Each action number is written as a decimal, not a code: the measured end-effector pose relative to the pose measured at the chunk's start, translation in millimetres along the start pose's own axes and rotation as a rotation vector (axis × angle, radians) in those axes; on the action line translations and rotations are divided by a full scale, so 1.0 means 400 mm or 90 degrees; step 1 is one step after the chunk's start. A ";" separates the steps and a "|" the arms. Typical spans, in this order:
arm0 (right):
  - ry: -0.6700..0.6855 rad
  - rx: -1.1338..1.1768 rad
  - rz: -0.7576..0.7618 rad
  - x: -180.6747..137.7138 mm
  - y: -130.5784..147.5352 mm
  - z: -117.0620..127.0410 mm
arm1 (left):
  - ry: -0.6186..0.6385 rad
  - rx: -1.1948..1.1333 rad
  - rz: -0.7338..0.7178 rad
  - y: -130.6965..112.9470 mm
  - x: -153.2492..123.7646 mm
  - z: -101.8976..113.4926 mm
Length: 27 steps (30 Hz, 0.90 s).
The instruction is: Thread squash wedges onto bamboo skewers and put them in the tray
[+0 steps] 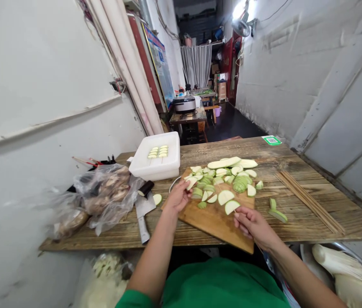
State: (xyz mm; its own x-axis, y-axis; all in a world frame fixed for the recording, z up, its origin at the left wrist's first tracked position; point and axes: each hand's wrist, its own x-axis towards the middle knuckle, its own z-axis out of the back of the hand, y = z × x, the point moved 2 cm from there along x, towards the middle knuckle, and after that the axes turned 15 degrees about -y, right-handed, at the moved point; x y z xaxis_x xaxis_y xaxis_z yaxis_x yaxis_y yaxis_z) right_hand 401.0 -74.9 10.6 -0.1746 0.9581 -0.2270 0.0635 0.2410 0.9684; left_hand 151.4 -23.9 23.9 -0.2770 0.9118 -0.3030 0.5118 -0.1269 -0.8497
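Note:
My right hand (pixel 253 224) pinches a thin wooden skewer carrying two half-round zucchini slices (pixel 231 207), pale with green skin. Between the fingers of my left hand (pixel 178 197) is another zucchini slice (pixel 191 183), held over the left side of the cutting board (pixel 222 231). A heap of cut zucchini slices (pixel 206 182) covers the board's far part. Two long peeled-looking zucchini pieces (pixel 224 162) lie behind the heap. In a white plastic box (pixel 139 156), two finished-looking skewers of slices (pixel 158 152) rest side by side.
A cleaver (pixel 143 229) lies left of the board beside a dark vegetable end (pixel 145 188). Plastic bags of mushrooms (pixel 110 188) fill the table's left. Bare wooden skewers (pixel 309 201) lie at right, near loose slices (pixel 277 215). Below right is a metal basin with white vegetables (pixel 338 261).

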 end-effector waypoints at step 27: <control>-0.113 -0.323 0.165 0.017 -0.058 0.058 | -0.077 -0.073 0.108 0.099 0.098 -0.176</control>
State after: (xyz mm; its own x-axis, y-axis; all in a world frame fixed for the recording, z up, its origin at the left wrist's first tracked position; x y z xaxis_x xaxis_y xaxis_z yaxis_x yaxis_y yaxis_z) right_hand 421.1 -70.5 -15.7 -0.0466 0.9976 0.0520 -0.4026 -0.0664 0.9130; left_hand 217.9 34.3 8.7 -0.2706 0.8272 -0.4925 0.6468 -0.2227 -0.7294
